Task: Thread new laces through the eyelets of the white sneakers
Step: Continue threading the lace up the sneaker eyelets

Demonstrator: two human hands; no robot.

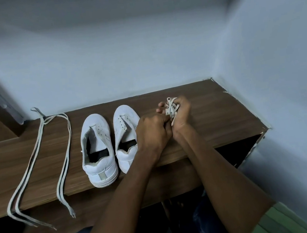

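Two white sneakers stand side by side on the wooden bench, heels toward me: the left sneaker (97, 149) and the right sneaker (124, 133), both without laces. To their right, my right hand (180, 112) cradles a bunched-up cream lace (171, 108), fingers curled round it. My left hand (154, 134) is closed next to it and pinches a strand of that bundle at the right hand's heel. My left forearm hides the right sneaker's outer side.
Two long grey-white laces (38, 164) lie stretched over the wooden bench (227, 118) at the left, their ends hanging past its front edge. Walls close the back and right. A dark wooden panel stands at far left.
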